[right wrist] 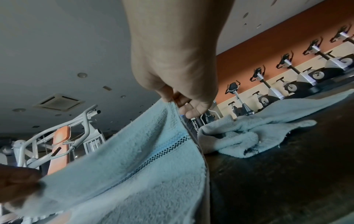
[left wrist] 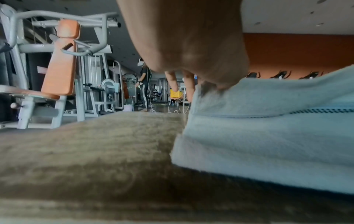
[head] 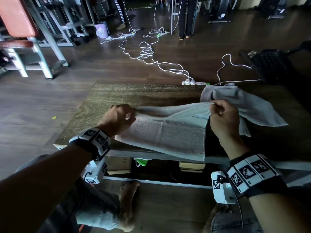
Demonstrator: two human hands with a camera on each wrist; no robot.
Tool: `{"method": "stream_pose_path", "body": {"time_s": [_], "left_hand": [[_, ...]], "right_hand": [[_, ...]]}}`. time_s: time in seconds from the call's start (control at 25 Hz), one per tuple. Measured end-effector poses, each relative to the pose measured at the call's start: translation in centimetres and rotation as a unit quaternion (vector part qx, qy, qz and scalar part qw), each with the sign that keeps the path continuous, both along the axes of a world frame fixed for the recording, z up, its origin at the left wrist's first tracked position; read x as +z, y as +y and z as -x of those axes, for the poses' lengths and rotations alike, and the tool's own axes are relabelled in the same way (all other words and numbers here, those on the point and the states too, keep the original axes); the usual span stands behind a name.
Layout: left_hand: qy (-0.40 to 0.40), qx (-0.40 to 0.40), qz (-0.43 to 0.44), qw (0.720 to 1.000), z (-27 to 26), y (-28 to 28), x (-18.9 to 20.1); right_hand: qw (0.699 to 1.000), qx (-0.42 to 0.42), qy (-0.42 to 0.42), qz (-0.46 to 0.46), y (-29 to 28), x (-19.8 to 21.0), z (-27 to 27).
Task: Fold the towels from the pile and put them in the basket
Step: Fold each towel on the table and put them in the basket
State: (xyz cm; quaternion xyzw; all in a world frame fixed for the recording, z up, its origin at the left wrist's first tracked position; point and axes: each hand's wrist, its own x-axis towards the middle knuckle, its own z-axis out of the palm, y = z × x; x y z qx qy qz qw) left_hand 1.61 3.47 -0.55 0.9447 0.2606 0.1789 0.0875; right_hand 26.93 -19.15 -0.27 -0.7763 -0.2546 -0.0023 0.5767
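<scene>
A pale blue towel (head: 168,132) lies stretched across the near part of the wooden table (head: 134,95), its far edge lifted between my two hands. My left hand (head: 121,116) pinches the towel's far left corner. My right hand (head: 220,113) pinches the far right corner a little above the table; in the right wrist view the right hand (right wrist: 178,100) holds the towel (right wrist: 134,174) at its hem, near a checked stripe. The left wrist view shows the towel (left wrist: 268,136) draped under my left hand (left wrist: 191,53). A second, crumpled towel (head: 244,105) lies on the table's right side. No basket is in view.
White cables and power strips (head: 195,82) trail over the floor beyond the table. A gym machine with orange pads (head: 21,31) stands at the far left, and a dark mesh object (head: 269,63) at the far right. Boxes (head: 191,165) sit under the table. My knees are below its near edge.
</scene>
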Motion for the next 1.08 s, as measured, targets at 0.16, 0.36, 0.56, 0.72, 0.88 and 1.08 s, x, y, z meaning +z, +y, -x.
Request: {"method": "stream_pose_path", "body": {"time_s": [0.16, 0.36, 0.56, 0.72, 0.88, 1.08], "left_hand": [[-0.057, -0.068, -0.033, 0.996, 1.0, 1.3, 3.3], [-0.082, -0.116, -0.091, 0.986, 1.6, 1.9, 8.9], [-0.11, -0.161, -0.13, 0.972, 2.6, 0.8, 13.2], [-0.124, -0.175, -0.142, 0.966, 4.3, 0.1, 15.0], [-0.155, -0.178, -0.152, 0.96, 5.1, 0.1, 16.1], [-0.178, -0.158, -0.135, 0.962, 5.2, 1.1, 15.7]], "right_hand": [[0.999, 0.0, 0.034, -0.019, -0.2, 0.8, -1.1], [0.997, 0.005, 0.07, -0.04, -0.4, 4.5, -2.4], [0.998, -0.009, 0.053, -0.045, -0.7, 9.0, -2.2], [1.0, -0.003, 0.023, -0.02, -1.4, 12.1, -1.5], [0.999, 0.011, 0.017, -0.025, -1.1, 14.5, -0.7], [0.999, 0.021, 0.021, -0.016, 0.5, 15.4, -0.9]]}}
